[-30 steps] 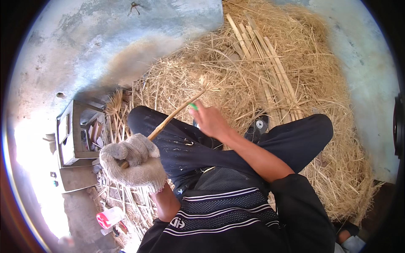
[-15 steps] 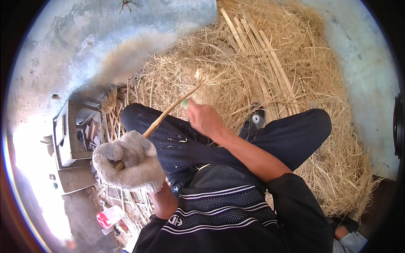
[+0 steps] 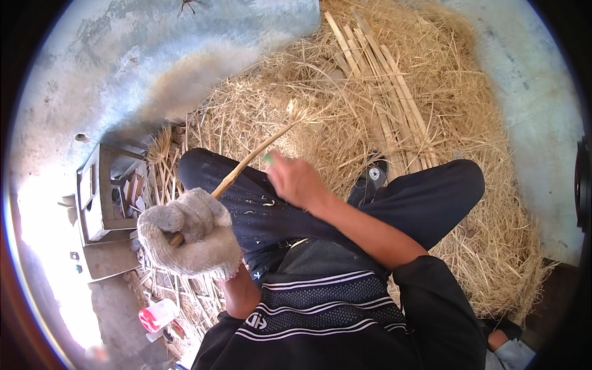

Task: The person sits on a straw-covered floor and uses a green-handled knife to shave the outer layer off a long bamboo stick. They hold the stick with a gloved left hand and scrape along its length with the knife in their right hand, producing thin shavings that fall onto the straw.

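My left hand, in a pale knitted glove, is closed round the thick end of a thin wooden stick. The stick slants up and away to the right, its far end split into a tuft of pale fibres. Just right of the stick, my bare right hand is closed with the thumb side toward it. A small green thing shows at its fingertips; the rest of that thing is hidden, and I cannot make out its kind.
Dry shavings cover the floor round my crossed legs. Long split strips lie ahead to the right. At the left stand a wooden box frame holding scraps and a red-and-clear plastic container. Walls rise ahead and at the right.
My right hand has moved slightly left and nearer to me, along the stick. The left hand and the stick have barely shifted.
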Available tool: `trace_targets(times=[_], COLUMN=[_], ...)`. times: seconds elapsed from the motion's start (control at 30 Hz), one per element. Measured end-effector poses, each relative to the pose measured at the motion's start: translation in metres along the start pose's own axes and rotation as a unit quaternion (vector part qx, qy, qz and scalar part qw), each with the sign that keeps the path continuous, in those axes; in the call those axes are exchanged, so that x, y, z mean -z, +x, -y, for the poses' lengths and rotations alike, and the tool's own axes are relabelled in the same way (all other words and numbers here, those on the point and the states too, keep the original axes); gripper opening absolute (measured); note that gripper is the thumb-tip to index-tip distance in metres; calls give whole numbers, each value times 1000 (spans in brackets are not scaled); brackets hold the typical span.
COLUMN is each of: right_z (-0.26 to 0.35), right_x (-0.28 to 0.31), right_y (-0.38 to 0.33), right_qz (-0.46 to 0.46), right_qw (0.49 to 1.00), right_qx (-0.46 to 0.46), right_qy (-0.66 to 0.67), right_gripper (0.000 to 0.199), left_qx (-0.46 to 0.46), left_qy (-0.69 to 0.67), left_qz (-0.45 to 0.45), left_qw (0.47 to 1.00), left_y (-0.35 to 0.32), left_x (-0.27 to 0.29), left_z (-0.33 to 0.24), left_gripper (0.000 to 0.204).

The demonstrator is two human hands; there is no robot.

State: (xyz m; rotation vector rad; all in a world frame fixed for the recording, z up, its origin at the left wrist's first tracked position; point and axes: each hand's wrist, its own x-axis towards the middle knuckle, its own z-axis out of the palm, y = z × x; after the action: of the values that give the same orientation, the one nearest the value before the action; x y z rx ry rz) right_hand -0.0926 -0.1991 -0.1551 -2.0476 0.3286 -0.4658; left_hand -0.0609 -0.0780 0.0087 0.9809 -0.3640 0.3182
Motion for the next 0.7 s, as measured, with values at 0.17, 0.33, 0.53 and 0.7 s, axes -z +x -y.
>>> trace_targets(times=[0.17, 0.33, 0.53, 0.7], right_z=[-72, 0, -53, -11], right_x=[4, -2, 5, -6], right_y=[17, 3, 22, 10], right_qz=[12, 8, 44, -33], right_qw=[988, 997, 976, 994], right_qx=[-95, 61, -184, 100], right_qy=[-119, -44, -108, -39], right_gripper=[20, 27, 28, 18], left_qx=[-1, 16, -3, -3], left_qy=[-23, -65, -85, -66], left_qz=[75, 145, 190, 169], left_qw=[997, 987, 978, 983], left_y=[9, 15, 18, 18], left_x=[8, 28, 25, 29], left_z=[-2, 0, 5, 3], left_gripper=[37, 35, 34, 34])
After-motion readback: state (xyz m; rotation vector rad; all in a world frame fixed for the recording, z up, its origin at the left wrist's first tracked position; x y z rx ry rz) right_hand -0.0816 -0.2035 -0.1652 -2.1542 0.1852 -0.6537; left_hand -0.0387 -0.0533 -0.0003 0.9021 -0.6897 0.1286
